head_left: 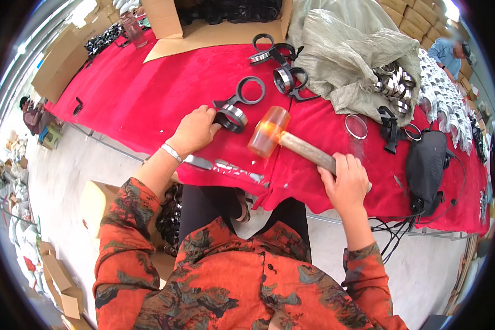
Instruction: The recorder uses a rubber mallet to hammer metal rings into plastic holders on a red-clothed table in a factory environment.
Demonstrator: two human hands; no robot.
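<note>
My right hand point(347, 180) is closed round the wooden handle of a mallet point(308, 151). Its translucent orange head is a little blurred and stands just right of my left hand point(195, 130). With closed fingers, my left hand grips the near edge of a black double-ring part point(251, 91). A silver metal band point(232, 117) sits in that part's nearer ring, while the farther ring shows red cloth through it. Beyond lie more black ring parts point(284, 80), some with silver bands. A loose thin ring point(356, 127) rests on the cloth to the right.
Red cloth point(121, 93) covers the table. An open cardboard box point(214, 36) of black parts stands at the back. A greyish woven sack point(349, 52) spills silver bands point(393, 85). A black pouch point(425, 168) with cables lies right. Another person point(448, 54) is at far right.
</note>
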